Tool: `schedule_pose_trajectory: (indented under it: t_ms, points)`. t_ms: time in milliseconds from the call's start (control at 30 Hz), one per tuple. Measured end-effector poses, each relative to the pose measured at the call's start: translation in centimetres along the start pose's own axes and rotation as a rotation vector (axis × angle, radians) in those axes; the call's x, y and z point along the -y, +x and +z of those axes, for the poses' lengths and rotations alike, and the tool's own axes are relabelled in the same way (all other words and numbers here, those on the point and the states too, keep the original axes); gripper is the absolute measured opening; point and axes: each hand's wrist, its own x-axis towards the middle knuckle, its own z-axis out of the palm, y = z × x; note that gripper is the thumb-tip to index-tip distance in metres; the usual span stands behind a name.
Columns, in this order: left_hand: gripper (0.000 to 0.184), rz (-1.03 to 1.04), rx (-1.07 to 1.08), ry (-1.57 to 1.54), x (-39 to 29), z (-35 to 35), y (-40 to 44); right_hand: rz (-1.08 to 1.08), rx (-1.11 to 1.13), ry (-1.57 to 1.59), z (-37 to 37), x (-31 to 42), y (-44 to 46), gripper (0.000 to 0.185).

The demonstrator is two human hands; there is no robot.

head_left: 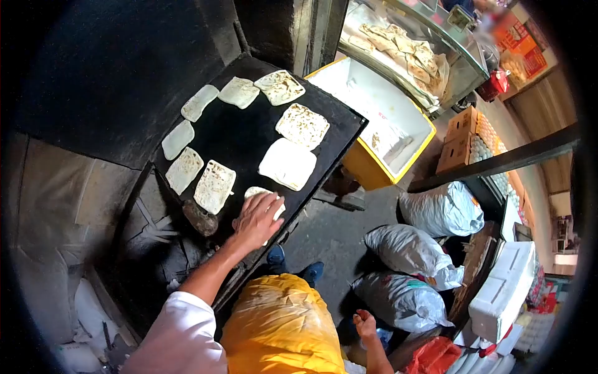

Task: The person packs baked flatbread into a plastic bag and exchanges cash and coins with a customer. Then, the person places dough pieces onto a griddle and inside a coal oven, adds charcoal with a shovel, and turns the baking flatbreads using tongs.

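Observation:
My left hand [255, 219] lies over a flatbread [257, 192] near the front edge of the black griddle [233, 137], its fingers spread on top. Several other square flatbreads are set in a ring on the griddle. Right of my hand is a pale one [287, 164], with a browned one [303, 126] beyond it. To the left lies a speckled flatbread [215, 186]. My right hand [365, 324] hangs low beside the yellow apron [283, 327], fingers curled; whether it holds anything is too small to tell.
A yellow-rimmed white bin [374, 112] stands beyond the griddle's right edge, near a glass case [411, 50] with stacked flatbreads. Filled sacks [405, 302] lie on the floor to the right, by a white foam box [503, 290]. A dark round object [200, 218] sits at the griddle's left edge.

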Motion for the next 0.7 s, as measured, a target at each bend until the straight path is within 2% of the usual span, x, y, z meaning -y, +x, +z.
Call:
schedule_pose_trajectory:
  t_ms: [67,133,200,233,300,333,433,467,500,533,567,633,667,700]
  points:
    - [0.064,0.0,0.05,0.126,-0.2,0.6,-3.4,-0.021,0.013,-0.066,-0.4,-0.7,0.3,0.025]
    - [0.074,-0.098,0.064,0.156,0.1,0.8,-5.3,-0.057,0.027,-0.127,-0.7,-2.8,2.2,0.025]
    - [0.079,-0.198,0.016,0.149,0.7,0.9,-5.6,0.336,0.09,0.935,-1.2,-7.8,5.4,0.025]
    - [0.079,-0.206,0.005,0.15,1.2,0.8,-5.4,0.327,0.097,0.927,-1.1,-7.2,5.4,0.025]
    - [0.076,-0.18,-0.044,0.043,2.4,0.5,-4.6,-0.065,0.065,-0.015,-0.4,-5.5,3.9,0.026]
    - [0.072,-0.275,-0.048,0.038,2.8,0.5,-4.5,-0.016,0.088,0.105,0.1,0.2,1.3,0.02]
    - [0.083,-0.397,-0.202,0.224,5.9,-0.2,-4.9,-0.013,0.098,0.134,0.6,0.6,0.9,0.024]
    - [0.088,-0.486,-0.166,0.209,6.9,-0.3,-5.0,-0.017,0.091,0.134,0.8,0.8,0.4,0.024]
    - [0.088,-0.604,-0.001,0.042,8.4,-0.1,-5.1,-0.094,0.071,-0.013,1.0,0.9,-0.1,0.026]
    - [0.085,-0.536,-0.016,0.101,8.8,-0.3,-5.1,-0.169,0.05,-0.163,1.1,0.9,-0.5,0.028]
    - [0.082,-0.472,-0.033,0.16,8.9,-0.7,-5.1,-0.176,0.045,-0.168,1.6,-0.4,-0.1,0.028]
    - [0.08,-0.448,-0.067,0.115,8.3,-1.8,-4.6,0.076,0.06,0.56,2.3,-5.4,1.9,0.028]
    - [0.078,-0.424,-0.095,0.08,7.5,-2.7,-4.7,-0.057,0.055,0.091,2.6,-1.4,-0.9,0.027]
    - [0.066,-0.355,-0.171,0.117,5.9,-3.5,-5.1,-0.072,0.063,0.082,2.5,-1.9,-0.7,0.027]
